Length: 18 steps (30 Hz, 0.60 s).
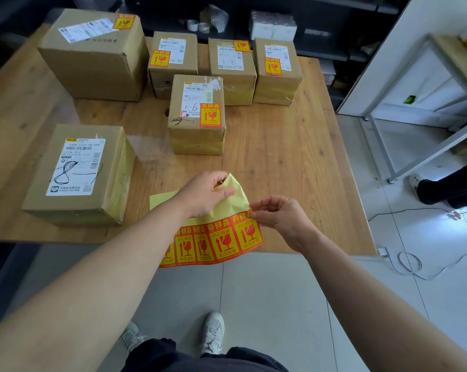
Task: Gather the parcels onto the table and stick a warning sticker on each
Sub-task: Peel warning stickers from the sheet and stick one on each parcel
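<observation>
Several brown cardboard parcels stand on the wooden table (280, 162). The near left parcel (76, 175) carries only a white label. The middle parcel (197, 114) and the back ones, including the big parcel (92, 55), each bear a red and yellow warning sticker. Over the table's front edge I hold a sticker sheet (213, 237) with a row of red and yellow stickers. My left hand (203, 194) grips the folded yellow backing at its top. My right hand (278, 216) pinches the top corner of the rightmost sticker.
Dark shelves with tape rolls (198, 26) and a white pack (272, 25) line the back. A white metal frame table (415, 108) stands to the right, with cables (409, 264) on the tiled floor. Another person's foot (417, 183) shows at the right. My shoes (213, 331) are below.
</observation>
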Available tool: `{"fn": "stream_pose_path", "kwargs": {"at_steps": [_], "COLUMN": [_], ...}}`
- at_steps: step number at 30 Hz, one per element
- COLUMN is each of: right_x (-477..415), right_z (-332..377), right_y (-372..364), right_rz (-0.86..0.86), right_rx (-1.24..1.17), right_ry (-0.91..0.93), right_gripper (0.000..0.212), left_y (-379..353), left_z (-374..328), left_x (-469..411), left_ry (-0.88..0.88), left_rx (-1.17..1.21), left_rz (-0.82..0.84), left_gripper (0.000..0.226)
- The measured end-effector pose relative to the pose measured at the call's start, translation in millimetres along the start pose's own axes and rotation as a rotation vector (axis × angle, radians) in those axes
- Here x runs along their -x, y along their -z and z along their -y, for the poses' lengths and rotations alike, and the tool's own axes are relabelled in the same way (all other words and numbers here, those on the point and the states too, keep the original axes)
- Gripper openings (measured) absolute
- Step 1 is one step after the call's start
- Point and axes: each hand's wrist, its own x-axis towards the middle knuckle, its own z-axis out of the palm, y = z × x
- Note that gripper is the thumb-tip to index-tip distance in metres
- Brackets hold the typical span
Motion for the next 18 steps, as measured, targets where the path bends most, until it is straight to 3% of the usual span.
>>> {"fn": "stream_pose_path", "kwargs": {"at_steps": [13,18], "right_x": [2,5], "right_z": [-1,-6], "right_y": [-1,-6], "right_rz": [0.005,-0.04], "right_rx": [0.243,0.32], "right_ry": [0.107,0.209], "right_gripper": [0.004,0.009], "left_y": [0,-1], "left_z": [3,12], "left_x": [2,-2], "left_ry": [0.017,0.024], "left_rx": [-0.055,-0.286], "left_rz": [0.007,-0.047], "left_gripper": [0.011,0.013]}}
